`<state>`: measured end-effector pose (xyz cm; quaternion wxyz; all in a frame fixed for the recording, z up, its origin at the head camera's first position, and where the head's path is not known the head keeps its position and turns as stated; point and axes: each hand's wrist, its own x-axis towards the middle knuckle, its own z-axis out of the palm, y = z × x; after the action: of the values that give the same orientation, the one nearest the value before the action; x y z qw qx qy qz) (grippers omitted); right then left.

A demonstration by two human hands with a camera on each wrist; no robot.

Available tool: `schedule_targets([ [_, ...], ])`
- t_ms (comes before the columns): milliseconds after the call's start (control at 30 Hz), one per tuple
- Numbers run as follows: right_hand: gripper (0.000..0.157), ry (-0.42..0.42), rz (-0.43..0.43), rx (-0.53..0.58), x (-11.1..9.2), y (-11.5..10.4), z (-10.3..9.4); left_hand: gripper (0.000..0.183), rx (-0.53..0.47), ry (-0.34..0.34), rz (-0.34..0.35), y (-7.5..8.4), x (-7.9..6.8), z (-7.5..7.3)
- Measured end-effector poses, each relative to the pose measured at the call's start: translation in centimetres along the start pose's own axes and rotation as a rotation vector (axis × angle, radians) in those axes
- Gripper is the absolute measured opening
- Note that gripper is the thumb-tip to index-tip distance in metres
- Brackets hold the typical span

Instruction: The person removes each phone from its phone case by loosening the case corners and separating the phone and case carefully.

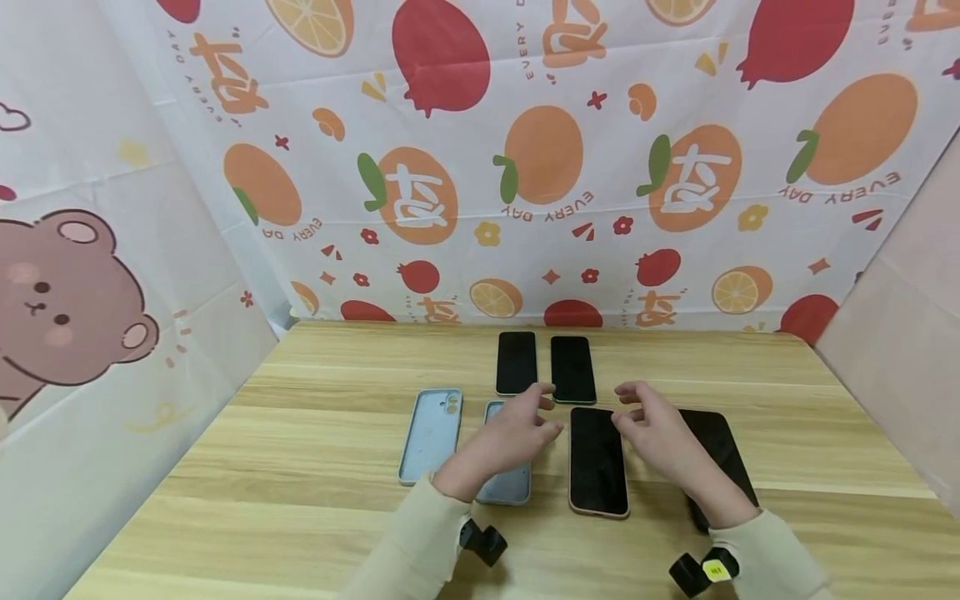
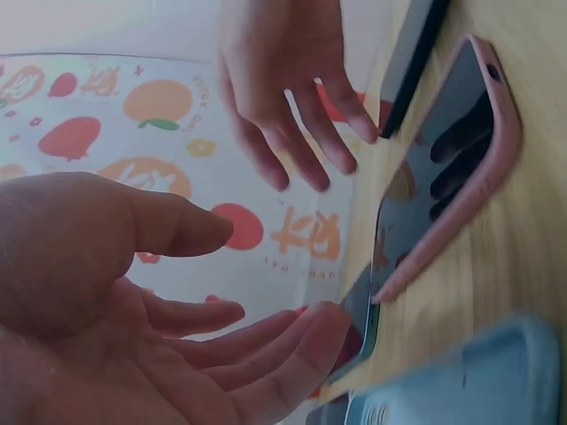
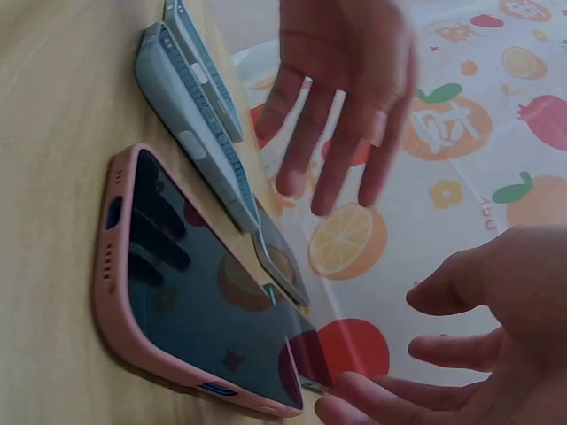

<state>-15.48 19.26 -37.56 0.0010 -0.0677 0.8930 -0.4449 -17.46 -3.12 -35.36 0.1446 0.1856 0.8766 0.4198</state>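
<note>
A phone in a pink case [image 1: 597, 471] lies face up on the wooden table, its dark screen reflecting fingers in both wrist views. My left hand [image 1: 517, 429] hovers over a light blue phone case [image 1: 512, 487], covering part of it, with fingers loosely bent and nothing in them. On the other side of the pink-cased phone, my right hand [image 1: 656, 433] is held in the air, fingers spread and holding nothing. Its forearm partly covers a larger black flat device [image 1: 720, 446]. The palms face each other across the phone, as the right wrist view [image 3: 345, 97] shows.
Another light blue phone case [image 1: 431, 437] lies at the left, inner side up. Two dark phones, one black [image 1: 517, 362] and one beside it [image 1: 572, 371], lie farther back. A fruit-printed cloth [image 1: 480, 167] hangs behind the table's [image 1: 300, 467] far edge.
</note>
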Motion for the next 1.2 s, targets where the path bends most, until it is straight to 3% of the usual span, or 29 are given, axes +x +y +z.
schedule_targets([
  [233,0.04,0.031,0.039,-0.077,-0.4,0.8,1.3,0.054,0.005,-0.026,-0.056,0.9,1.3,2.2],
  [400,0.039,0.048,0.052,-0.119,-0.4,1.4,1.8,0.053,0.034,-0.027,-0.066,0.9,1.5,3.1],
  [867,0.042,-0.019,0.083,-0.132,-0.2,1.9,1.5,0.053,-0.02,-0.046,-0.097,0.1,1.9,3.3],
  [1200,0.044,-0.06,0.094,-0.108,-0.1,1.5,1.5,0.046,-0.143,-0.055,-0.127,-0.4,2.0,3.3],
])
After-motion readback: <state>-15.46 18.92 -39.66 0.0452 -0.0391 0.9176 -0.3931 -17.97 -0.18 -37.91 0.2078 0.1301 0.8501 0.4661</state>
